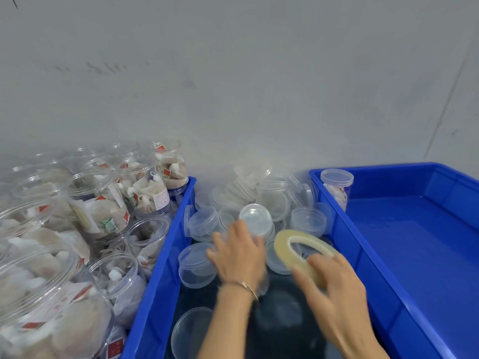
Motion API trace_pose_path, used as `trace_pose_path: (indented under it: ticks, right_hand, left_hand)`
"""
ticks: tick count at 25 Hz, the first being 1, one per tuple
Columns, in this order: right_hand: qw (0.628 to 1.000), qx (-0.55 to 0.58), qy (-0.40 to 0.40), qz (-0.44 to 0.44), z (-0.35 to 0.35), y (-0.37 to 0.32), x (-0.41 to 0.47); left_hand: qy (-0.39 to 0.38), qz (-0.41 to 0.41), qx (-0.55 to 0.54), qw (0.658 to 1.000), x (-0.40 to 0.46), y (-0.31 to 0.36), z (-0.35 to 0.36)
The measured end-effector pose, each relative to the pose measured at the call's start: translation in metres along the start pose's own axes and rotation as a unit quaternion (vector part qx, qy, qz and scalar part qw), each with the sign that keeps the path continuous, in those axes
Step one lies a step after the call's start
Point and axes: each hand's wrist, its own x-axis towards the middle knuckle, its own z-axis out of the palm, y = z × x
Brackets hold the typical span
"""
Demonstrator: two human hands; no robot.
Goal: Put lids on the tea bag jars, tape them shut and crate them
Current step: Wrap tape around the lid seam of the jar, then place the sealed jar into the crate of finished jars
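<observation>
One tape roll [302, 251], tilted, sits under the curled fingers [308, 274] of my right hand [337, 288]. My left hand [239, 253] lies blurred over a clear lid [255, 218], grasp not discernible. One lidded jar [336, 189] stands in the right blue crate [383, 268]; loose lids [199, 264] and open jars [103, 203] are too many to count.

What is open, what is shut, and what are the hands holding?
Jars in left crate: open, full of tea bags.
Jar in right crate: lid on.
Right crate: nearly empty.
Loose lids: piled between the crates.
Left hand: holding a jar.
Right hand: holding tape roll.
</observation>
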Motion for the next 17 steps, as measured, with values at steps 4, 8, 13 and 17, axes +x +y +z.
trace_pose_path:
  ticks: [4, 8, 13, 17]
  right_hand:
    - [0.997, -0.028, -0.061, -0.031, 0.002, 0.011, -0.013]
    - [0.947, -0.173, -0.268, 0.05, 0.039, 0.016, 0.001]
    - [0.978, -0.01, -0.203, -0.04, 0.036, 0.006, 0.053]
    - [0.971, 0.181, 0.142, -0.061, 0.007, 0.001, 0.115]
  left_hand:
    - [-0.024, -0.024, -0.065, 0.997, 0.012, -0.014, -0.014]
    - [-0.036, 0.046, 0.033, 0.998, -0.01, -0.009, -0.003]
    - [0.129, 0.099, -0.049, 0.985, -0.005, 0.024, -0.015]
    - [0.302, 0.282, -0.236, 0.879, 0.019, 0.098, -0.028]
